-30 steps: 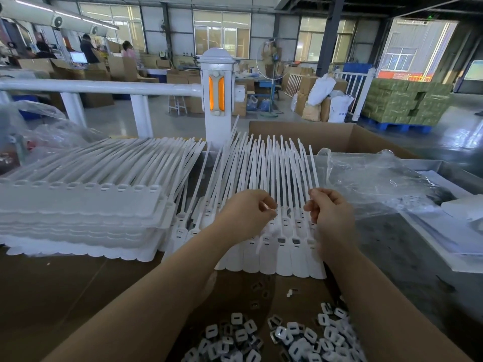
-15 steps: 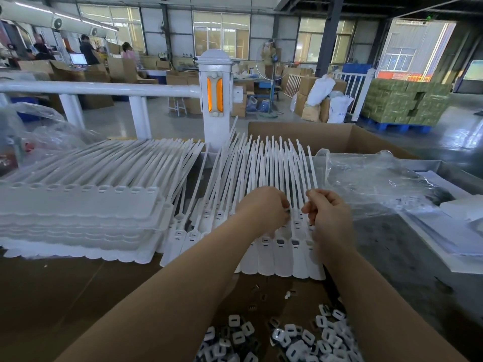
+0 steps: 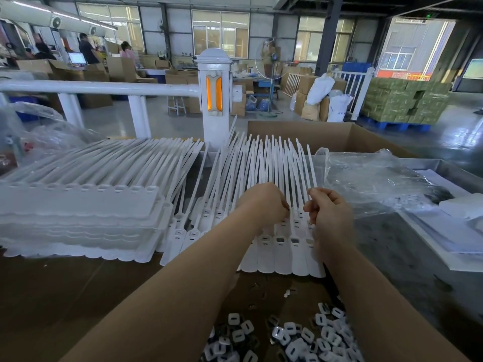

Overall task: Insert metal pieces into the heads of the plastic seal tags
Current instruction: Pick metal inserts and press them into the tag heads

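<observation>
A fanned row of white plastic seal tags (image 3: 283,253) lies across the brown cardboard, with the long tails pointing away from me. My left hand (image 3: 264,205) rests with curled fingers on the heads in the middle of the row. My right hand (image 3: 328,212) is beside it, fingers pinched together over the heads at the row's right end. Whether either hand holds a metal piece is hidden by the fingers. A heap of small white-framed metal pieces (image 3: 292,338) lies near me, between my forearms.
A tall stack of joined white tags (image 3: 78,210) fills the left side. Clear plastic bags (image 3: 371,184) and white sheets (image 3: 449,231) lie on the grey tray at right. An open cardboard box (image 3: 300,134) and a white railing post (image 3: 214,100) stand behind.
My left hand has moved right along the tag row until it is next to my right hand. My right hand has stayed at the right end of the row.
</observation>
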